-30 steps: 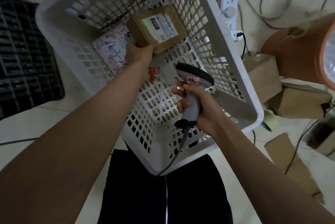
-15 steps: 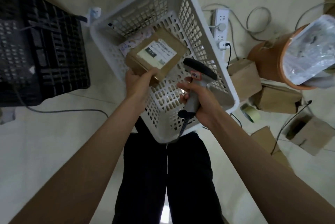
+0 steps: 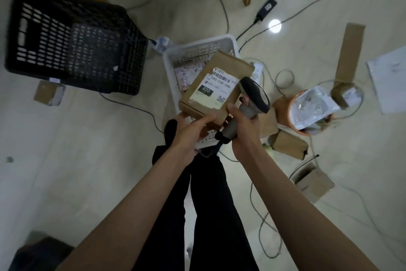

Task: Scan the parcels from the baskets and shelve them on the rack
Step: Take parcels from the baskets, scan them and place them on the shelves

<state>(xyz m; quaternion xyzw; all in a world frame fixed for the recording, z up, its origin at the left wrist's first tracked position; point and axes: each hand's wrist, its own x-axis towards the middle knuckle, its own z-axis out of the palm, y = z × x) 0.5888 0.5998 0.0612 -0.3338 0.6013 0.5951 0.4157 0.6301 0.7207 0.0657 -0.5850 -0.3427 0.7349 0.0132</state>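
The brown cardboard parcel with a white shipping label [image 3: 216, 88] sits at frame centre, lifted clear above the white plastic lattice basket [image 3: 173, 60] it lay in a second ago. My left hand [image 3: 190, 126] grips its near edge, thumb on top. My right hand [image 3: 241, 121] clasps the grey handheld barcode scanner [image 3: 252, 97] just beside the label. Both forearms reach forward.

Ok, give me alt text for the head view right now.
The left hand holds a brown parcel, label up, above the white basket while the right hand grips a barcode scanner beside it. A black basket sits on the floor.
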